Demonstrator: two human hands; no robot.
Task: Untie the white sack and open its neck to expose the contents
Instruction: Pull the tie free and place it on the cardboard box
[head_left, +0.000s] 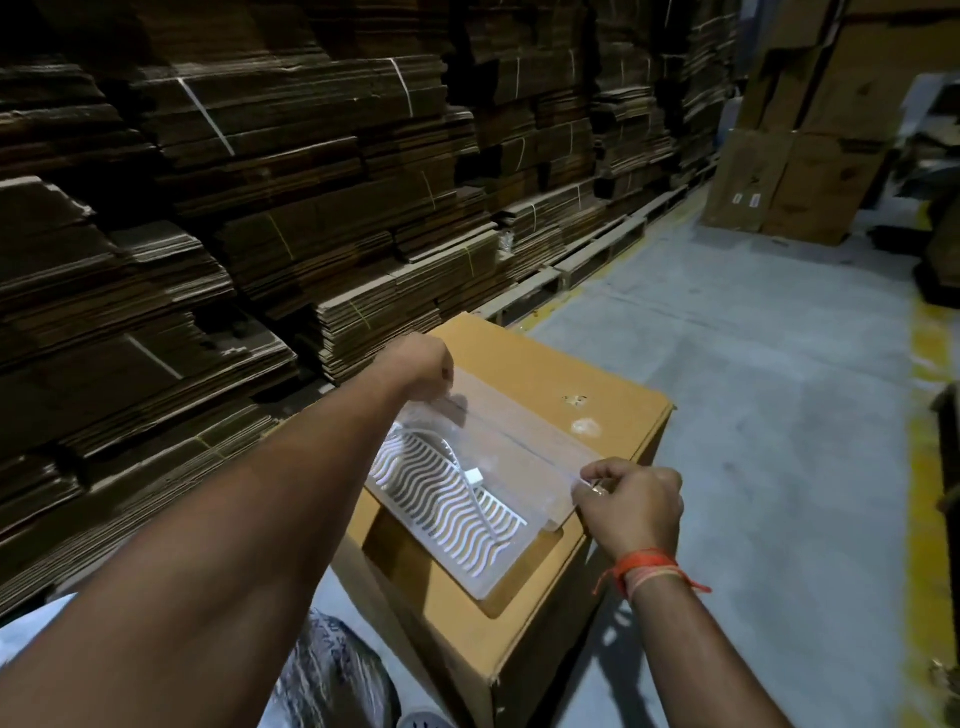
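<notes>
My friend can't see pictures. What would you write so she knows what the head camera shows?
Two bare hands, left hand and right hand, pinch opposite ends of a clear plastic bag lying on a brown cardboard box. Inside the bag are a white wavy-patterned item and a white cable. Stacks of flattened cardboard line the dim warehouse's left side.

A box (519, 410) stands on the floor (753, 389). On its top lies a clear bag (467, 467) with a cable (475, 480) inside. The left hand (423, 361) is at the bag's far end, the right hand (631, 501) at its near right corner. Left of the box rise cardboard stacks (234, 182) on pallets (597, 244). Beyond the box, to the right, stand cartons (800, 156).
</notes>
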